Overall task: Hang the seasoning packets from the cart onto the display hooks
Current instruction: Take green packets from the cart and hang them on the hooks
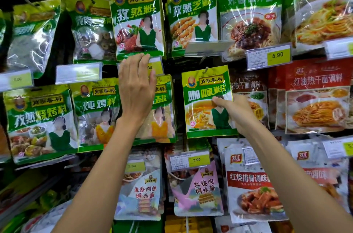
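Observation:
A green and yellow curry powder packet [204, 103] hangs at the centre of the display with its top hole on a metal hook [206, 69]. My right hand [236, 112] pinches the packet's right edge between thumb and fingers. My left hand [136, 87] is raised with straight fingers against the price tag [154, 66] and the lower edge of the cumin powder packet [136, 21] above. It covers part of a green packet [164, 110] hanging behind it. The cart is out of view.
Rows of hanging seasoning packets fill the wall: green ones at left and centre, noodle sauce packets [250, 17] and red packets [317, 97] at right. Price tags [268, 57] jut out on rails. A tilted tag holder [207, 47] sits just above the curry packet.

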{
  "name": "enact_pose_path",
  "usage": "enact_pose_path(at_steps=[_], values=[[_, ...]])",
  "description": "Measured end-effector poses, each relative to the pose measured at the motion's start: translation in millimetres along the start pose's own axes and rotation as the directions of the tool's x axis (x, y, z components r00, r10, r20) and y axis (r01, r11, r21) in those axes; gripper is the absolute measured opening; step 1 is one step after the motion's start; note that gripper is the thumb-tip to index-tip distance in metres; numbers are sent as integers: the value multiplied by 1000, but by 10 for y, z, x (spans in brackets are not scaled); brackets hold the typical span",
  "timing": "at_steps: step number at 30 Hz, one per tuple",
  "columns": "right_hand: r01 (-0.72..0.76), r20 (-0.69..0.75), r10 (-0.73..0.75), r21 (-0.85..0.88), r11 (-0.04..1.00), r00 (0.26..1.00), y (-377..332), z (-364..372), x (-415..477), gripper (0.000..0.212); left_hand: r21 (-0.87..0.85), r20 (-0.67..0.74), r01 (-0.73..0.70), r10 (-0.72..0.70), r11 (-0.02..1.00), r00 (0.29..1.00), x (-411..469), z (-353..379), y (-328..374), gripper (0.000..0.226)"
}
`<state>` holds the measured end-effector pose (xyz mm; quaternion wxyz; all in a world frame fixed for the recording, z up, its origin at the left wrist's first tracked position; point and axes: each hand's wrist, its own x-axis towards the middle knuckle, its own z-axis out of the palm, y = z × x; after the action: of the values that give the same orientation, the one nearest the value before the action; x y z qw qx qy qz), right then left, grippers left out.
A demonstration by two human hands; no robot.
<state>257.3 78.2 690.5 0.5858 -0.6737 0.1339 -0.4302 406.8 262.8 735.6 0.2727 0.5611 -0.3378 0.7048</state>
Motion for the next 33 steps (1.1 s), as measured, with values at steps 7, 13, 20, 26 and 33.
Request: enact_pose_path(at_steps=[7, 13, 20, 26, 33], values=[[35, -151, -72, -236, 971, 986, 122, 207, 361, 45, -8, -16, -6, 6, 1000, 1000, 0, -6, 3, 31], [31, -226, -112, -334, 942, 968, 282, 272, 528, 29, -14, -4, -6, 6, 1000, 1000, -6, 2, -1, 32], [59, -202, -136, -345, 937, 970, 297, 134, 358, 30, -38, 26, 23, -22, 999, 999, -4, -62, 57, 34], [208, -241, -366, -501, 840, 899, 236, -152, -178, 20, -109, 13, -3, 5, 994, 1000, -192, -147, 391, 32], [209, -249, -342, -440, 873, 906, 456, -780, -1062, 12, -545, 258, 148, -4, 825, 966, -785, -340, 1524, 28]])
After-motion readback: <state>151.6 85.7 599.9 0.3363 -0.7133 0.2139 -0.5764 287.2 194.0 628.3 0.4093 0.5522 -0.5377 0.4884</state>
